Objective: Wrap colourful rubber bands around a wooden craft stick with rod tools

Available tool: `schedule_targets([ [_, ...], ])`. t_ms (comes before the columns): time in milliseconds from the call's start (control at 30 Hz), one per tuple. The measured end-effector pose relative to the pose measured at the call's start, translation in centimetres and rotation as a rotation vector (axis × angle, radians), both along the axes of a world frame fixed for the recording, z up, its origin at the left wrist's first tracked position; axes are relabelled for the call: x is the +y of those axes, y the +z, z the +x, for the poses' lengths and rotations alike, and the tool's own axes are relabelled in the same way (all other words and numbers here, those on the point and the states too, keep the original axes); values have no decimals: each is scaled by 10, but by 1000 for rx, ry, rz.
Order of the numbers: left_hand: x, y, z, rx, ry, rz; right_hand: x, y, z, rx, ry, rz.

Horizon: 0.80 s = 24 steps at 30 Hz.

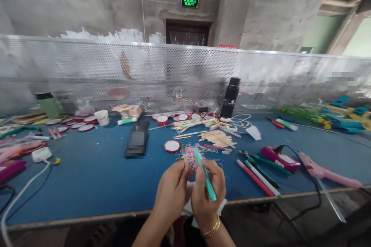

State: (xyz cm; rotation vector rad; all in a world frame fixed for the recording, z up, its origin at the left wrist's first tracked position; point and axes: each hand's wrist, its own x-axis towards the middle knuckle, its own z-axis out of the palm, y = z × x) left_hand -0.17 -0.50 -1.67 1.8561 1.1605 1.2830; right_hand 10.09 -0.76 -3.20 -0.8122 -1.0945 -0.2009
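In my left hand [173,186], a wooden craft stick [184,155] stands upright between thumb and fingers, its top end coloured green and red. My right hand [208,189] grips a teal marker pen [209,186] like a writing tool, its tip pointing up and away beside the stick. I cannot make out whether pen and stick touch. Just beyond both hands lies a pile of small coloured rubber bands [193,153]. A round white lid with a red rim [172,146] sits left of the pile. Bare craft sticks [218,139] are heaped behind it.
A dark blurred object [137,139] lies left of centre on the blue table [95,177]. On the right are green-handled pliers [263,170], a magenta device [281,159] and a pink glue gun [327,171]. A black bottle [230,98] stands by the perforated metal screen [139,61].
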Motion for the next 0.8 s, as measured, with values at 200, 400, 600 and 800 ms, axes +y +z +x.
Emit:
schedule_targets([
  [200, -4, 3, 0, 22, -35, -57, 1, -9, -2, -33, -69, -31],
  [400, -7, 8, -1, 36, -52, -71, 2, -5, -5, -70, -145, -93],
  [600, -6, 11, 0, 34, 12, -9, 2, 7, -1, -105, 1, -133],
  [800, -10, 16, 5, 20, -53, -50, 3, 8, 4, -27, 141, -169],
])
